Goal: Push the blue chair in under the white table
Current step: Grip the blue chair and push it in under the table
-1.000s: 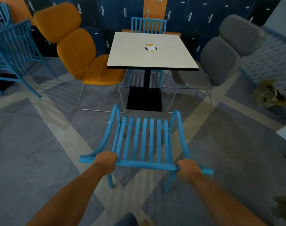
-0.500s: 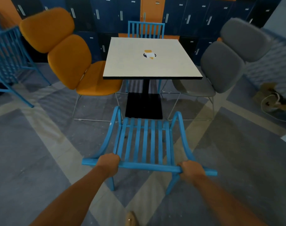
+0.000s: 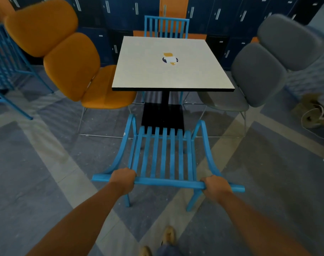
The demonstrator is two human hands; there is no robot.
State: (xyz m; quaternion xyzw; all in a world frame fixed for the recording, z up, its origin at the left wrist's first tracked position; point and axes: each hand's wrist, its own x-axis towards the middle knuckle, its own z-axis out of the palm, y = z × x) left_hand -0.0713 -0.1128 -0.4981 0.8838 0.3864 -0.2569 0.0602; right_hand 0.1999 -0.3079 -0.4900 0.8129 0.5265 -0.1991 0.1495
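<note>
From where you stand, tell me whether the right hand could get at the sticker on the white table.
Probably not: the right hand grips the blue chair, which stands between you and the sticker.

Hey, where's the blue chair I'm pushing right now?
In the head view the blue chair sits low and centre, on the near side of the white table, its front at the table's black base, with the orange chair left and grey chair right.
</note>
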